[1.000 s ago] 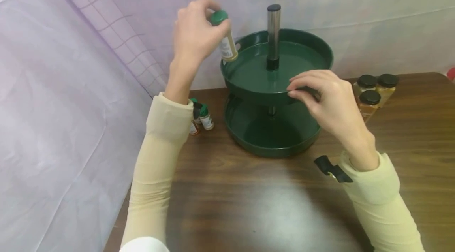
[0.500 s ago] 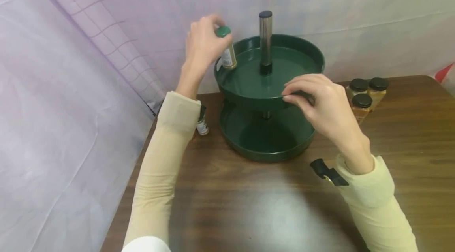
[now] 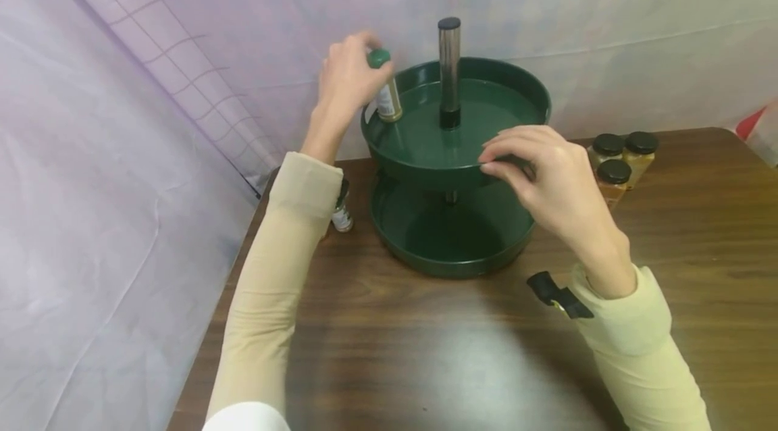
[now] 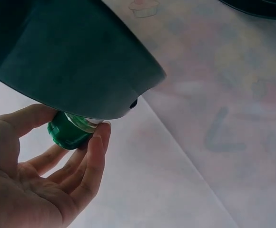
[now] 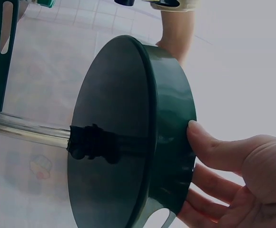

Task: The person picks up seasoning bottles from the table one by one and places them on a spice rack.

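Observation:
A small spice jar (image 3: pixel 389 103) with a green cap stands at the left side of the upper tray (image 3: pixel 498 103) of a green two-tier stand. My left hand (image 3: pixel 349 80) holds this jar by its cap, thumb on one side and fingers on the other. From below, in the left wrist view, the green cap (image 4: pixel 67 133) shows past the rim between thumb and fingers; the tray wall hides the jar's body. At the upper tray's front right, my right hand (image 3: pixel 550 178) pinches the rim. In the right wrist view, its thumb (image 5: pixel 209 142) lies against the outer wall.
The lower tray (image 3: pixel 450 265) sits on the wooden table (image 3: pixel 389 363). A metal post (image 3: pixel 450 66) rises through the stand's middle. Small jars (image 3: pixel 342 217) are partly hidden by the left forearm. Three black-capped jars (image 3: pixel 612 173) stand to the right. Cloth walls (image 3: pixel 243 5) border the back and left.
My left hand has lowered the green-capped jar from above the left rim onto the upper tray. The right hand keeps its pinch on the rim. The head view has shifted slightly.

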{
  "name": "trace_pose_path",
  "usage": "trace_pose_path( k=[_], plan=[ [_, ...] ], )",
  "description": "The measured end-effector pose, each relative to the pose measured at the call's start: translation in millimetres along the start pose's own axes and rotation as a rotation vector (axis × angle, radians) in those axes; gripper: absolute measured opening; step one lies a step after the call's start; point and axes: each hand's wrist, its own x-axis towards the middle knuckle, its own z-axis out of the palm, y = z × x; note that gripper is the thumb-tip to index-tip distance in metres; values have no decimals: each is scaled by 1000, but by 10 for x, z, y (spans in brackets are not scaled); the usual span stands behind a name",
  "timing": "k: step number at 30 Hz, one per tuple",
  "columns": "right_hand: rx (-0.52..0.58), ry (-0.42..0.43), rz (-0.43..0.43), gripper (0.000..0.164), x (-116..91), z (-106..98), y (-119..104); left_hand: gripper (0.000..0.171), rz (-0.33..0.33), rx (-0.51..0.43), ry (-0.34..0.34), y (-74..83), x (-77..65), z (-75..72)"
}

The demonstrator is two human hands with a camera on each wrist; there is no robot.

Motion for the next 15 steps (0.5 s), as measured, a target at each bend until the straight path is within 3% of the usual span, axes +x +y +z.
trace_pose_path(
  k=[7, 15],
  plan=[
    [-4, -1, -11, 14, 11, -5, 7, 44, -11, -3, -12, -10, 15, 0],
    [-13, -2, -6, 15, 11, -18, 24, 60, -16, -19, -28, -32, -9, -5]
  ],
)
